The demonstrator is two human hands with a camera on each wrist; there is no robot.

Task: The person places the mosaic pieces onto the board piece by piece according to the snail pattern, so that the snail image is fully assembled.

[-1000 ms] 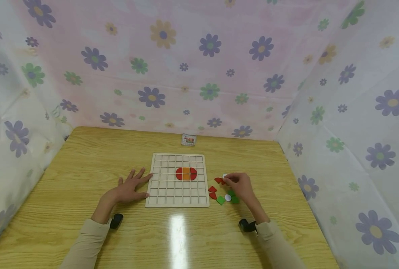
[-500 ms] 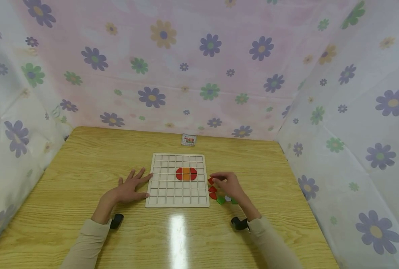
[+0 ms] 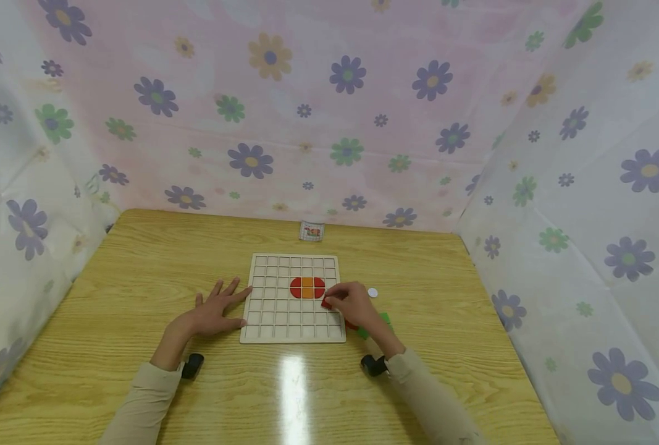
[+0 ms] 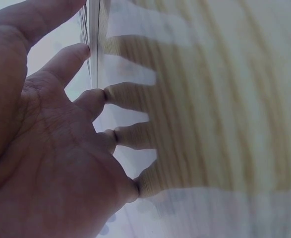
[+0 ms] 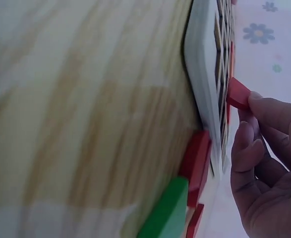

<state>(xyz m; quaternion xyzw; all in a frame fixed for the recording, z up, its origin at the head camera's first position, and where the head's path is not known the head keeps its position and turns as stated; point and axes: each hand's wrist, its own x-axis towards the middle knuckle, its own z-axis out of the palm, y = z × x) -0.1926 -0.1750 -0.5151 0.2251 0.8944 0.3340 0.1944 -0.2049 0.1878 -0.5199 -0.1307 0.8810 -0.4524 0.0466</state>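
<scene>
A square wooden grid board (image 3: pixel 273 312) lies on the table, with red quarter-round pieces (image 3: pixel 296 288) on both sides of orange square pieces (image 3: pixel 307 288) in its cells. My right hand (image 3: pixel 354 305) pinches a red piece (image 5: pixel 238 93) between thumb and fingers, over the board's right side, just below the red and orange shape. In the head view that hand partly covers the piece. My left hand (image 3: pixel 215 314) rests spread on the table, with its thumb and a fingertip at the board's left edge. The left wrist view shows the left palm (image 4: pixel 61 129) with fingers extended.
Right of the board lie more red pieces (image 5: pixel 196 163), green pieces (image 5: pixel 167 210) and a white disc (image 3: pixel 372 292); the right hand and forearm hide some of them. A small printed picture card (image 3: pixel 311 231) lies behind the board. Flowered cloth (image 3: pixel 307 123) encloses the table's back and sides.
My right hand has moved left from the loose pieces to over the board, carrying a red piece. The white disc it covered now shows. My left hand has stayed where it was.
</scene>
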